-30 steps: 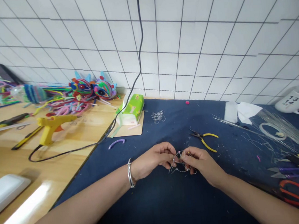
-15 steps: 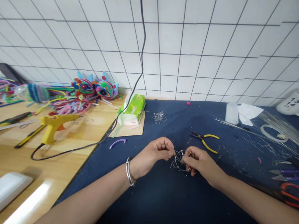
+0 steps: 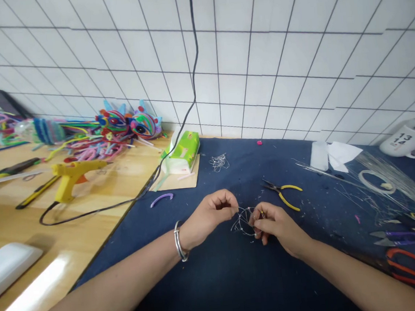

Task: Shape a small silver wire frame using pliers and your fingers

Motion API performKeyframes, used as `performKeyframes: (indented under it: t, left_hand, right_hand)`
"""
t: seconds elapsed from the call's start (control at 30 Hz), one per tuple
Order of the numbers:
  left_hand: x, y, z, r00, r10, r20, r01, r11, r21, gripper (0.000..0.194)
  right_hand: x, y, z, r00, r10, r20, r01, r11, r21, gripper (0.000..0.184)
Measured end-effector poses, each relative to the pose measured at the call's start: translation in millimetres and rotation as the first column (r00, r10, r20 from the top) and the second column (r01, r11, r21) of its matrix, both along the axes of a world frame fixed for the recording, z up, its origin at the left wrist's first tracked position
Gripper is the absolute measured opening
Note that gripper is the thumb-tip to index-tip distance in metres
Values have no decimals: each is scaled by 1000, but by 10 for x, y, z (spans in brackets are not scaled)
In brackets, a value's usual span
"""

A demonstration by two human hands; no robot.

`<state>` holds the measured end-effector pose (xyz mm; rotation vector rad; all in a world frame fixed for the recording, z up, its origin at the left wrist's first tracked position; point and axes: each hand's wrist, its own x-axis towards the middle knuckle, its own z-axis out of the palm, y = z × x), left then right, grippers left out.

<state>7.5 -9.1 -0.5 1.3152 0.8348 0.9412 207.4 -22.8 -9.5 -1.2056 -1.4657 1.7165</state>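
A small round frame of thin silvery wire (image 3: 243, 221) hangs between my hands above the dark blue mat (image 3: 211, 286). My left hand (image 3: 219, 207), a silver bangle at its wrist, pinches a wire end at the frame's upper left. The right side of the frame is gripped by the closed fingers of my right hand (image 3: 271, 221), which hide part of it. Loose wire tips stick out at the lower left. Beyond my right hand lie pliers with yellow handles (image 3: 287, 196). A tangle of wire (image 3: 219, 162) rests farther back on the mat.
At left are a yellow glue gun (image 3: 67, 180), its black cord, a cutter and colourful pipe cleaners (image 3: 101, 145). A green tissue pack (image 3: 183, 152) lies behind. Straight wires (image 3: 395, 182), purple snips (image 3: 400, 238), red-handled scissors (image 3: 413, 268) and a mug (image 3: 406, 140) are at right.
The view has shifted slightly. My fingers have adjusted a little around the wire frame, which has turned slightly; both hands keep their hold on it.
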Motion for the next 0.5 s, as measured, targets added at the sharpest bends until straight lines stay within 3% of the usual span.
performKeyframes:
  t: [0.27,0.5]
  left_hand:
    - [-1,-32,12,999,-31,-41,33,999,36,3]
    - [6,-77,52,991,-54,-122,68,991,113,3]
  right_hand:
    - [-53,-5,-101,987,-73,141,76,997,-16,15]
    - [-65,-1,-136,951,-116,285,102,993,64,17]
